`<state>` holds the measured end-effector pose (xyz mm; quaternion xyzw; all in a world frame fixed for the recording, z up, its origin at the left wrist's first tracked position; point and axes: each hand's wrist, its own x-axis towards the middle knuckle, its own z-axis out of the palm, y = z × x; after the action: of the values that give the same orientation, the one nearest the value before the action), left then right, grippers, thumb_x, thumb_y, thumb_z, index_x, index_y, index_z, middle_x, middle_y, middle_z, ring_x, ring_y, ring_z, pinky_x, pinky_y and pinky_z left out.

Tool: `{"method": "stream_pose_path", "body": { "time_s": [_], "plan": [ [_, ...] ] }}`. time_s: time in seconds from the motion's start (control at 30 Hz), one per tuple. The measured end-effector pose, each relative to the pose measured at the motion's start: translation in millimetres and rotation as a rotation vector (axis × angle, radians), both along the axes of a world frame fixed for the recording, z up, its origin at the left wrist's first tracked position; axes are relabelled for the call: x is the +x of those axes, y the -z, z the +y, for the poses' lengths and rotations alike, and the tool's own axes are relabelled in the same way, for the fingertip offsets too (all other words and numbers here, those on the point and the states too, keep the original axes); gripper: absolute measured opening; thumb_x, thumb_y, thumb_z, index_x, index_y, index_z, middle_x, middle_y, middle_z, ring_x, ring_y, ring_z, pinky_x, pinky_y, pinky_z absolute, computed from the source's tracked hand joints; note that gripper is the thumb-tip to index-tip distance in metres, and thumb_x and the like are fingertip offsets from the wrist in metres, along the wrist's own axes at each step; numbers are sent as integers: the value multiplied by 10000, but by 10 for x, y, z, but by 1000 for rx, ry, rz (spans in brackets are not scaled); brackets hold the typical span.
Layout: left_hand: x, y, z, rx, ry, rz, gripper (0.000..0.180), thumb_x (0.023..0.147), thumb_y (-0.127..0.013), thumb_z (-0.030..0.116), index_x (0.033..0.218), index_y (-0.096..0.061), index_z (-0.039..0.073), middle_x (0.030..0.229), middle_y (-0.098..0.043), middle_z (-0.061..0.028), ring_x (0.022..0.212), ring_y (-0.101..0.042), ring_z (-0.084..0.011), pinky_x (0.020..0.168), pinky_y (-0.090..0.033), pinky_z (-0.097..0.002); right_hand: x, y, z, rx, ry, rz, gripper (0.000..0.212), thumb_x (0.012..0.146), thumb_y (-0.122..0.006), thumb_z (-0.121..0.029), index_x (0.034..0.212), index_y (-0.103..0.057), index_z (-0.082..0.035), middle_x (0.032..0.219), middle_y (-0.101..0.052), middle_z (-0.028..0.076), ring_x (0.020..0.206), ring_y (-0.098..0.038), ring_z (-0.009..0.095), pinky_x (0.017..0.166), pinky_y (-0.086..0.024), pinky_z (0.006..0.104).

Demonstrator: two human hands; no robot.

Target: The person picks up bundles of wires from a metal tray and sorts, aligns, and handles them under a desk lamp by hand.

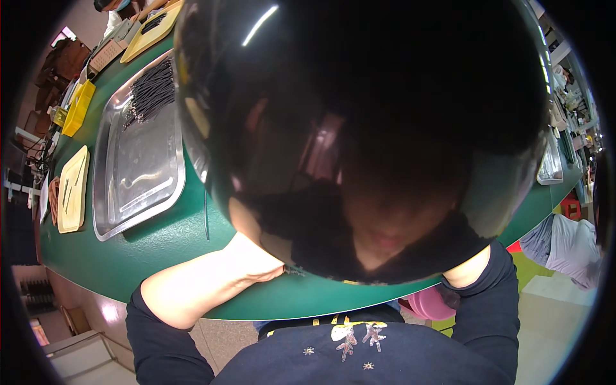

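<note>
A large glossy black dome-shaped thing fills the middle of the view and covers most of the space over the table. From the lower left my left forearm reaches in. Only the base of my left hand shows at the dome's lower edge. Its fingers are hidden. Next to it lies a small greyish thing, too small to name. On the right, my forearm passes behind the dome, and my right hand is out of sight.
The green table curves along the front. At left stand a metal tray with a bundle of black cables, a cream tray with thin tools, and a yellow bin. Grey cloth hangs at right. Another person is at far left.
</note>
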<state>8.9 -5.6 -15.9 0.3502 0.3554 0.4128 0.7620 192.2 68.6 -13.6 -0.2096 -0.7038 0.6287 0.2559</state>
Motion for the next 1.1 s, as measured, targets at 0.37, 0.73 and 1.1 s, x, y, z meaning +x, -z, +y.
{"method": "stream_pose_path", "body": {
  "time_s": [0.37,0.73,1.1],
  "plan": [
    [-45,16,54,-117,-77,-99,150,802,-601,0,941,-582,-53,710,-597,-76,528,-558,-131,471,-446,-229,-153,-7,-32,-258,47,138,141,820,-598,-53,945,-565,5,765,-616,64,682,-612,125,644,-494,267],
    [-21,-52,78,-24,-105,-81,119,793,-626,21,887,-597,-46,729,-630,-120,586,-613,-174,554,-513,-275,-23,123,56,-422,104,229,120,897,-469,-87,793,-508,-40,626,-508,20,540,-471,83,486,-376,215],
    [-83,72,70,48,-76,-34,147,819,-607,40,937,-580,-44,776,-639,-133,640,-635,-197,613,-542,-321,-29,38,-32,-514,246,141,252,838,-538,-13,1083,-481,-17,829,-584,62,737,-572,123,669,-474,270]
  ]
}}
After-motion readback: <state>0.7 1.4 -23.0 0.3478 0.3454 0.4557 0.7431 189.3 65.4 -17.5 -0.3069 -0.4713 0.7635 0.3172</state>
